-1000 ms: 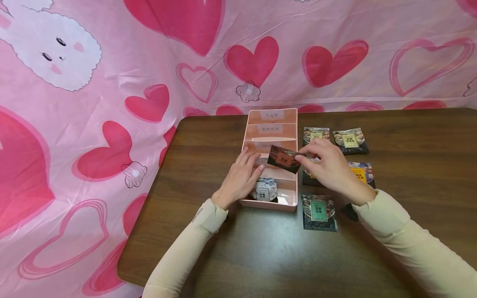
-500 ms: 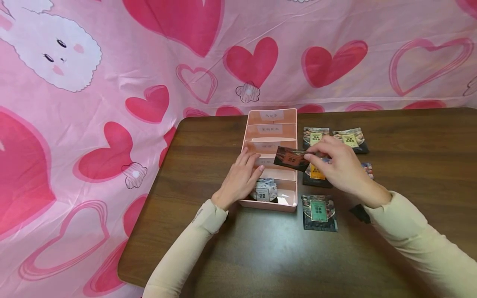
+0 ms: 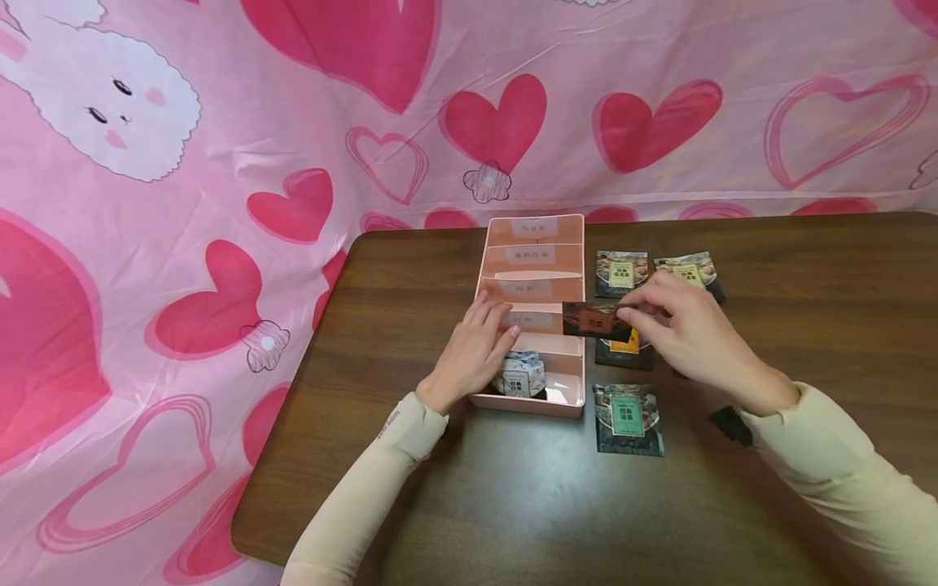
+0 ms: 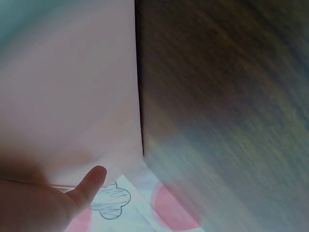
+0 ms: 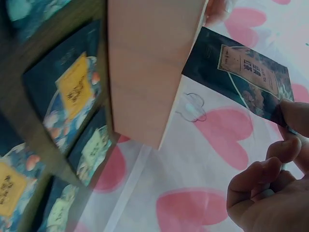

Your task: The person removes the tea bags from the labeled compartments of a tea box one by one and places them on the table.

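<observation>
Red-labelled sachet [image 3: 590, 320] is held over the right edge of the pink box [image 3: 528, 407], one end pinched between thumb and fingers of the right hand [image 3: 692, 342]. The left hand [image 3: 467, 348] rests on the box's left edge, fingers extended. White sachet [image 3: 522, 376] sits in the box's nearest compartment. Right of the box, green-labelled sachet [image 3: 627, 417] and orange-labelled sachet [image 3: 623, 352] lie on the worktop [image 3: 366, 342]; heart-patterned cloth [image 3: 572, 49] hangs behind the box.

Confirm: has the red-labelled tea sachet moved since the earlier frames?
Yes. In the head view, the red-labelled tea sachet has moved right relative to the pink divided box, with less of it now overlapping the box.
</observation>
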A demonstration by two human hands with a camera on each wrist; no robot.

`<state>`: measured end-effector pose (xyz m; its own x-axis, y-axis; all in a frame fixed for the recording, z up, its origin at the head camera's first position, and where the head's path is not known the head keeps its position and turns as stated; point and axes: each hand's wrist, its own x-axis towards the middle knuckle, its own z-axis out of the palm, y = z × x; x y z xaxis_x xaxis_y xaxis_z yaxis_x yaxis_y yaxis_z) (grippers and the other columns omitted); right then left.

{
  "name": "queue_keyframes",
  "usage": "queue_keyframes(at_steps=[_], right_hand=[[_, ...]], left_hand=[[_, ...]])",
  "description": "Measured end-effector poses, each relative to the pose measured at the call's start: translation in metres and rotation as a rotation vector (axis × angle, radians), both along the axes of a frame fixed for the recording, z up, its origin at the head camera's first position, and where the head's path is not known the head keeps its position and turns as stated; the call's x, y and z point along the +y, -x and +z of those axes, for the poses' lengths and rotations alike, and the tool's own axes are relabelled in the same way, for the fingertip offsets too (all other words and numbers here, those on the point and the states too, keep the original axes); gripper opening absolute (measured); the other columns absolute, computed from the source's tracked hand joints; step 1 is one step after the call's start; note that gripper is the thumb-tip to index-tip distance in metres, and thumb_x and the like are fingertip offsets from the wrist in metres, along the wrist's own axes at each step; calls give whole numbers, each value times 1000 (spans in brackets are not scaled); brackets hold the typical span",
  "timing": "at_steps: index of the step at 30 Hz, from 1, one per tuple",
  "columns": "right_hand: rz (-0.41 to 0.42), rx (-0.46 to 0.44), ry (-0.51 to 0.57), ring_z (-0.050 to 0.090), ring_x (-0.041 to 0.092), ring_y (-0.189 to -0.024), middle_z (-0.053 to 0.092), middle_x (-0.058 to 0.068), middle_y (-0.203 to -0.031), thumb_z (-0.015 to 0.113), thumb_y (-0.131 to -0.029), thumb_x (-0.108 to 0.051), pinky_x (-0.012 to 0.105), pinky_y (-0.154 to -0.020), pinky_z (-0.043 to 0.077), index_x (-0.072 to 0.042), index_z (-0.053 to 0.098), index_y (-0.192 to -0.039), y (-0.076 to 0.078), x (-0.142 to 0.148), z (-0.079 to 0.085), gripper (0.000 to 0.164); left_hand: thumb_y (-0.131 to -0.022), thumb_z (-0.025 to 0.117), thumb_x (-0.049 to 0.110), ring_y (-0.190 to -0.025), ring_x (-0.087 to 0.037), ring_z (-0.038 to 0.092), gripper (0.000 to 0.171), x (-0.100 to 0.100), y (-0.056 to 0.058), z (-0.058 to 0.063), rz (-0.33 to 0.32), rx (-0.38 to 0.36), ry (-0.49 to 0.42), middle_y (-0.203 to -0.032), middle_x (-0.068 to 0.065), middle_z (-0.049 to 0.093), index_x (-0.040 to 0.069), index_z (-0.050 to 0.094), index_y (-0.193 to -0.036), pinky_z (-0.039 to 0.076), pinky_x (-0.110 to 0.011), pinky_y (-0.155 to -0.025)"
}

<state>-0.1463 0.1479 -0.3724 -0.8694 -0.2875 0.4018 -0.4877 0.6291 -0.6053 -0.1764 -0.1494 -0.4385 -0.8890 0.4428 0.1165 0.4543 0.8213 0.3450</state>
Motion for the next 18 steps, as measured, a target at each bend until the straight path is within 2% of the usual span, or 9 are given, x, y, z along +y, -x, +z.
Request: queue_keyframes(at_steps=[12,18], right_hand=[[-21,-39,-29,40,2,-73,53,-7,-79,71,-86,-7,19,-62,32,-14,73,-94,-11,30,-8,11],[-35,-57,-54,39,1,-64,50,-10,-77,72,-85,-6,19,-56,31,-15,74,-92,-16,47,-11,12]], left_hand=[[-102,38,42,-149,-30,19,50,0,0,0,-4,0,-8,-144,-11,46,8,45,-138,36,-56,-109],[-102,38,42,-149,-30,19,50,0,0,0,-5,4,-4,-144,-11,46,8,45,-138,36,-56,-110]])
